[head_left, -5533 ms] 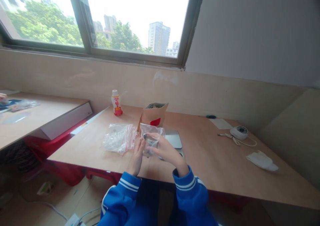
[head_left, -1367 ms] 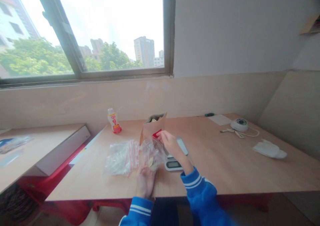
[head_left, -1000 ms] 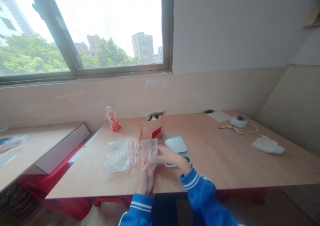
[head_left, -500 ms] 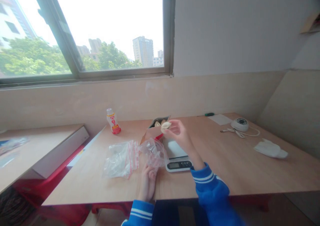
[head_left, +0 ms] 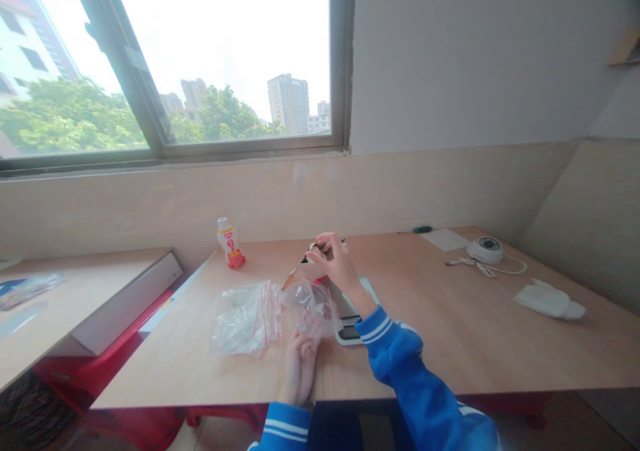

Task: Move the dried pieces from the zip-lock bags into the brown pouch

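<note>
My right hand [head_left: 340, 264] reaches over an open box [head_left: 295, 278] behind the bags. Its thumb and fingers close around a pale oval piece [head_left: 315, 255], whose kind I cannot make out. In front of the box, my left hand [head_left: 301, 354] rests on the table with its fingers closed on a clear plastic bag [head_left: 310, 308]. That bag leans up against the box. A white kitchen scale [head_left: 347, 338] lies under my right forearm, and my sleeve covers much of its display.
Several flat clear zip bags [head_left: 245, 318] lie to the left. Behind them stands a white-and-red bottle [head_left: 231, 243]. Toward the right are a white dome camera [head_left: 484, 250] with its cable, a white paper sheet [head_left: 444, 240], a green-handled tool [head_left: 423, 229] and a crumpled white cloth-like item [head_left: 550, 300].
My right hand has moved left and slightly down toward the box with the pale piece, and its forearm now covers more of the scale. My left hand stays on the bag.
</note>
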The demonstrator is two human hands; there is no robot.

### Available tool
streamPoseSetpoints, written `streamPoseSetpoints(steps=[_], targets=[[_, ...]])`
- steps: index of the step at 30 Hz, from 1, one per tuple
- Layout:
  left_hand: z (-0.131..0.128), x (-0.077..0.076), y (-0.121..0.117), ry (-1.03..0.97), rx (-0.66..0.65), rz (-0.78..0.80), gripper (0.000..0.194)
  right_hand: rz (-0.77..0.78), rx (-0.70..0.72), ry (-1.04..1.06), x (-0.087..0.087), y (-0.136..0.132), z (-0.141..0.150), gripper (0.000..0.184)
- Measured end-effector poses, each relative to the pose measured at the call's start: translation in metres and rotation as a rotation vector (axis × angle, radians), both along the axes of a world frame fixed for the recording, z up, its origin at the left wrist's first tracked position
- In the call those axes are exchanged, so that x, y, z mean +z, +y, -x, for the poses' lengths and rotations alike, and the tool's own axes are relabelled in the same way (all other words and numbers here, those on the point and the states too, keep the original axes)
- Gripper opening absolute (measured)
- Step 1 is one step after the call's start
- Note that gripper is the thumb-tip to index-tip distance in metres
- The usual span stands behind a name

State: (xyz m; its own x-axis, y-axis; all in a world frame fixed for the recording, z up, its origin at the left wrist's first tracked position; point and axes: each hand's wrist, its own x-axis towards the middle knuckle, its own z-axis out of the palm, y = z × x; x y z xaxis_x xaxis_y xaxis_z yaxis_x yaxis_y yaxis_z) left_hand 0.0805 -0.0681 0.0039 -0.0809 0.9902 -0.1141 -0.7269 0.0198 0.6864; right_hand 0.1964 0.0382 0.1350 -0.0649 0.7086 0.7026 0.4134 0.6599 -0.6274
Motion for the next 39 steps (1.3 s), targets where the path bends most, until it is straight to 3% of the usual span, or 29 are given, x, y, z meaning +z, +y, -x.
streamPoseSetpoints(steps=[2, 6, 11, 16, 20, 23, 25, 28, 30, 32, 34, 37, 39], targets=[[-0.001, 0.004, -0.001, -0.018, -0.016, 0.028, 0.049, -0.030, -0.007, -0.056, 0.000, -0.001, -0.001, 0.023], [-0.002, 0.009, -0.002, -0.033, -0.022, 0.054, 0.046, -0.066, -0.032, -0.324, 0.003, -0.004, -0.004, 0.040], [-0.001, 0.006, 0.000, -0.016, -0.014, 0.046, 0.039, -0.050, -0.029, -0.537, 0.012, 0.005, -0.004, 0.042], [0.002, 0.006, -0.003, -0.154, 0.036, 0.060, 0.041, -0.034, 0.086, -0.390, 0.013, 0.011, 0.001, 0.037], [0.002, 0.010, -0.016, -0.085, 0.185, 0.088, 0.043, -0.017, 0.046, -0.236, 0.002, 0.006, 0.000, 0.037], [0.013, 0.023, -0.027, 0.076, 0.226, 0.072, 0.047, -0.031, 0.066, -0.261, -0.004, -0.001, -0.004, 0.053], [0.035, 0.040, -0.031, 0.202, 0.269, -0.001, 0.049, -0.028, 0.077, -0.281, -0.006, -0.007, -0.009, 0.067], [0.087, 0.070, -0.025, 0.388, 0.498, -0.103, 0.052, -0.019, 0.092, -0.315, -0.007, -0.013, -0.017, 0.077], [0.127, 0.084, -0.016, 0.586, 0.533, -0.060, 0.053, -0.015, 0.104, -0.354, -0.009, -0.016, -0.021, 0.076], [0.160, 0.086, -0.004, 0.906, 0.463, 0.108, 0.048, -0.012, 0.089, -0.389, -0.012, -0.017, -0.023, 0.073], [0.179, 0.079, 0.004, 1.260, 0.488, 0.309, 0.042, -0.010, 0.048, -0.418, -0.014, -0.019, -0.022, 0.069], [0.182, 0.064, 0.007, 1.587, 0.605, 0.533, 0.042, -0.016, -0.060, -0.454, -0.017, -0.021, -0.019, 0.062], [0.172, 0.062, 0.003, 1.669, 0.774, 0.486, 0.046, -0.043, -0.151, -0.475, -0.020, -0.023, -0.017, 0.056]])
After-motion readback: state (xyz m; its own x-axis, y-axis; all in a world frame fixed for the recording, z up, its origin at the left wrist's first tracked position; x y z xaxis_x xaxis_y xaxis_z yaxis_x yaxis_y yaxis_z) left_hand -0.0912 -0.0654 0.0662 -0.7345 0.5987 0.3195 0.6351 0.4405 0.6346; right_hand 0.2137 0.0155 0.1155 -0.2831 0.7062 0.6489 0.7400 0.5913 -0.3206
